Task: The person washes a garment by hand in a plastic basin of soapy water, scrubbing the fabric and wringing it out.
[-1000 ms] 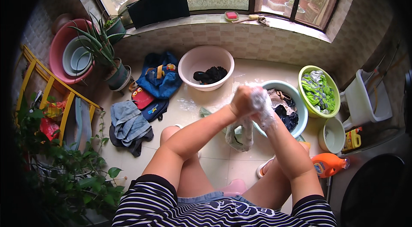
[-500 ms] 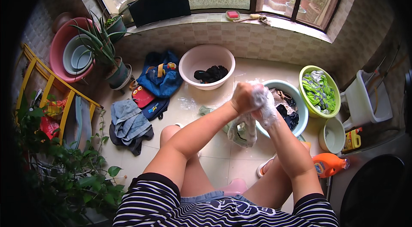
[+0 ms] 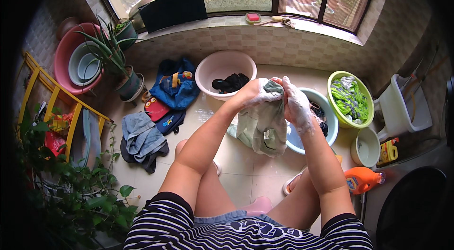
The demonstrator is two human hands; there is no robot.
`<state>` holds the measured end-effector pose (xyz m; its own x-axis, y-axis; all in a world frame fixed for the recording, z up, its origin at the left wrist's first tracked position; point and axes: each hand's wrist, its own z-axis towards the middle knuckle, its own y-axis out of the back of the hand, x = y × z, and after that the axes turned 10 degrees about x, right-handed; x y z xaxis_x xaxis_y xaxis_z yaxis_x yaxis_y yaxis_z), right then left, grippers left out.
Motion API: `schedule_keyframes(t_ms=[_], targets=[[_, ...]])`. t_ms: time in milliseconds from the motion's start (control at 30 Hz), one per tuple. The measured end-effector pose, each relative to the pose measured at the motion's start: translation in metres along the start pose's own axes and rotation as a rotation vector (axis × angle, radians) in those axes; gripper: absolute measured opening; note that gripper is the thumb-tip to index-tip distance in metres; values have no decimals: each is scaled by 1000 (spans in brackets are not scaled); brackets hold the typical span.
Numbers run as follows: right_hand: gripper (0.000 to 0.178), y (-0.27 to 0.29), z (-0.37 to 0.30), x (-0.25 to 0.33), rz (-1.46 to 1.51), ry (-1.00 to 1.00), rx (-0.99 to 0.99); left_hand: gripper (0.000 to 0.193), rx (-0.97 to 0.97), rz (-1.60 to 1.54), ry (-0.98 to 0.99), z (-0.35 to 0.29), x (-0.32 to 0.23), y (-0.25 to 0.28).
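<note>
A wet grey-green garment (image 3: 262,129) hangs in front of me, bunched at its top and spread below. My left hand (image 3: 255,95), coated in white suds, is closed on its upper part. My right hand (image 3: 298,105), also soapy, grips the garment's upper right edge between thumb and fingers; part of that hold is hidden by the cloth. Behind my right hand stands a light blue basin (image 3: 335,127) with dark and pale laundry in it. Beyond my left hand is a pale pink basin (image 3: 208,77) holding black clothes (image 3: 231,83).
At the right are a green basin (image 3: 331,90) of bright green clothes, a small pale bucket (image 3: 366,148), an orange detergent bottle (image 3: 362,180) and a yellow bottle (image 3: 388,150). Jeans (image 3: 144,134) and a blue bag (image 3: 177,89) lie left, near potted plants (image 3: 109,61) and a yellow rack (image 3: 52,94).
The garment was squeezed into a bunch between my clasped hands; now it is opened out and hangs wider. My hands have moved apart, the left one to the left and the right slightly right.
</note>
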<state>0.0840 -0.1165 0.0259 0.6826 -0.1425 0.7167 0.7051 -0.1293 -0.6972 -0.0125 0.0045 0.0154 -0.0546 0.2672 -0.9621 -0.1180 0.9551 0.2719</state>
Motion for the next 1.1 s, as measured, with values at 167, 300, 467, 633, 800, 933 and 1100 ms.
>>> schedule_keyframes(t_ms=[167,300,467,633,800,933,1100], targets=[[37,21,-1,9,-477,77,82,30,-80,75,69,-9,-20,10],[36,26,-8,9,-822,-202,163,27,-122,-195,66,-21,-30,27],[24,35,-17,9,-938,-281,270,19,-255,-648,133,-31,-41,35],[8,42,-14,11,-771,-100,116,17,-270,-866,125,-33,-32,44],[14,25,-15,-4,-106,166,66,16,-278,-837,-100,-26,-12,43],[36,42,-5,-24,4,238,126,29,-352,-741,-355,-1,4,32],[21,41,9,-31,434,58,29,21,-597,-36,-471,13,1,-16]])
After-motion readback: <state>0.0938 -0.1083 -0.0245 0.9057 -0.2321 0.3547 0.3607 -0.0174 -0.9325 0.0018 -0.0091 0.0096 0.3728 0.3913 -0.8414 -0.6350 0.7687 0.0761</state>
